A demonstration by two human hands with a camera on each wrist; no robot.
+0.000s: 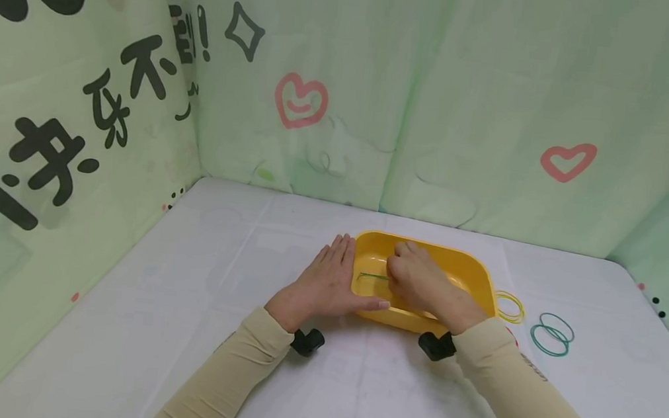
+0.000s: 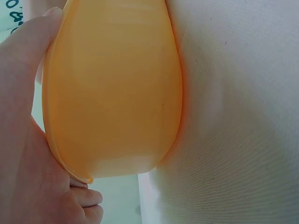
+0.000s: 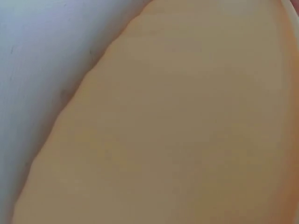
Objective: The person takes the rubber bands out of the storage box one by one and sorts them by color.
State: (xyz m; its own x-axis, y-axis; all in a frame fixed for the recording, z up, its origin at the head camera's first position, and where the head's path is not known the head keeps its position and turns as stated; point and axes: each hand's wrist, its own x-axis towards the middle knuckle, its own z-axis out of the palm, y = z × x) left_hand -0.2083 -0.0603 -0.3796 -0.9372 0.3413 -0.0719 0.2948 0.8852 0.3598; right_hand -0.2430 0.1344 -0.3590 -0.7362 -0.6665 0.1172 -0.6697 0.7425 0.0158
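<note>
A yellow plastic tray (image 1: 469, 267) sits on the white table. My left hand (image 1: 328, 281) rests against its left end with fingers straight, the thumb reaching over the front rim. In the left wrist view the thumb and palm lie along the rim of the tray (image 2: 112, 93). Inside the tray, my right hand (image 1: 418, 279) has its fingers curled, gripping one end of a green rubber band (image 1: 372, 276); the rest of the band stretches left along the tray floor. The right fingertips are hidden. The tray's outer wall (image 3: 163, 116) fills most of the right wrist view.
Several yellow rubber bands (image 1: 511, 307) lie against the tray's right end. Farther right are several green rubber bands (image 1: 552, 334). Something thin and red shows beside the right sleeve (image 1: 533, 392). Printed curtains (image 1: 468, 114) stand behind and beside the table (image 1: 215, 278).
</note>
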